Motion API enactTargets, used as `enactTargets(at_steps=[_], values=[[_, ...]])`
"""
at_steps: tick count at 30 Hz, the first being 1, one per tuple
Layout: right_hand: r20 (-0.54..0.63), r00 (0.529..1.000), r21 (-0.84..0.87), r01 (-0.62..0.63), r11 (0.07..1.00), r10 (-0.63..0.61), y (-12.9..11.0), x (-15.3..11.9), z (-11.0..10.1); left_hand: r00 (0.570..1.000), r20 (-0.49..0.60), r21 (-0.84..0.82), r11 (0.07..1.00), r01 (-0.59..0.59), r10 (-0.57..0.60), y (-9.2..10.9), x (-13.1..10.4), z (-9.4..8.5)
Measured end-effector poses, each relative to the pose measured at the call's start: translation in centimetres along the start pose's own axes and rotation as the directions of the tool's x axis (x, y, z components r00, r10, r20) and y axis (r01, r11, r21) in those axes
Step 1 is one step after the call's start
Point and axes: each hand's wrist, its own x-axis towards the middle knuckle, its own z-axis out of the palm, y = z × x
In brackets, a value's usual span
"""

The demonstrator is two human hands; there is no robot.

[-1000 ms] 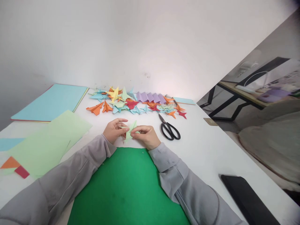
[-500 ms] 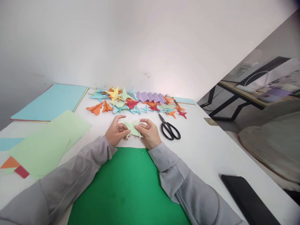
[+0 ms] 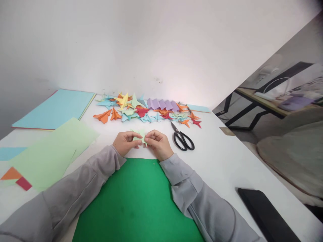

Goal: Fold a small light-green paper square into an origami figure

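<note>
A small folded piece of light green paper (image 3: 139, 133) is held between both hands, just above the white table beyond the green mat (image 3: 136, 195). My left hand (image 3: 126, 143) pinches its left side between thumb and fingers. On the other side, my right hand (image 3: 158, 144) grips the right edge with thumb and forefinger. Fingers cover much of the paper, so its full shape is hidden. Black-handled scissors (image 3: 183, 139) lie to the right of my right hand, blades pointing away.
A row of folded paper figures (image 3: 141, 112) in several colours runs along the wall, with a pleated purple piece (image 3: 163, 105) among them. Blue sheets (image 3: 55, 109) and light green sheets (image 3: 52, 151) lie at left. A black flat object (image 3: 264, 211) rests at front right.
The fingers of both hands have closed in further over the light green paper. The left forefinger, raised before, has come down onto it, and its visible part is smaller.
</note>
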Motion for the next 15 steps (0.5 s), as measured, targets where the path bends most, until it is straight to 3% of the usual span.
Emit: enactTargets(at_steps=[9,15], values=[[0.055,0.998,-0.047,0.001,0.999,0.002,-0.19,-0.3,0.09,0.997,0.034,-0.025,0.997,0.069,-0.068,0.18,0.05,-0.19],[0.104,0.994,-0.04,-0.021,0.999,0.025,-0.16,-0.4,0.1,0.999,0.008,-0.004,0.999,0.054,-0.054,0.65,-0.2,0.11]])
